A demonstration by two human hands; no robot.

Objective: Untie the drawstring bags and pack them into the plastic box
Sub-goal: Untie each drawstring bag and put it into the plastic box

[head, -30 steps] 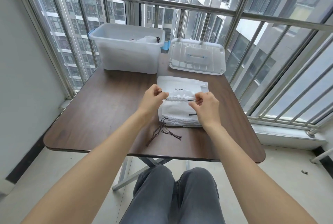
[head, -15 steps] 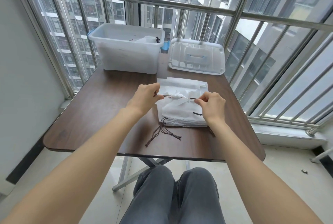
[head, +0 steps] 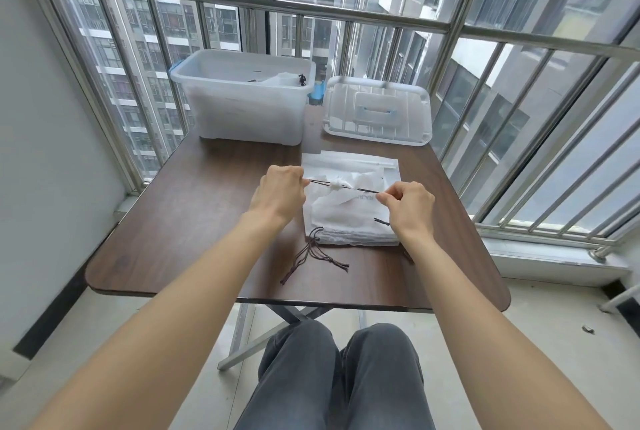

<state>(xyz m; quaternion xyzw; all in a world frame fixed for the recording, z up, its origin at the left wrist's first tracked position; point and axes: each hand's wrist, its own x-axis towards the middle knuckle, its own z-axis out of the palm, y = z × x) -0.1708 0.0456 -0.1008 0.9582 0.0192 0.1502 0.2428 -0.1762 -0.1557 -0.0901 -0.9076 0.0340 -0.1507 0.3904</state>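
- L hand [head: 278, 194] & R hand [head: 410, 209]: each grip pinches one cord [head: 360, 190] end, taut over bag stack [head: 349, 218], counter [head: 194, 221] mid-right.
- Plastic box [head: 242, 107] at far edge; bare counter left.

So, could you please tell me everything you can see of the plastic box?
The box is a translucent whitish plastic tub, rectangular with rounded corners, and a blue latch shows at its left end. It stands upright and open at the table's far left. Its lid lies apart on the table to its right. Inside lie white bags with dark cords. Neither hand touches it.
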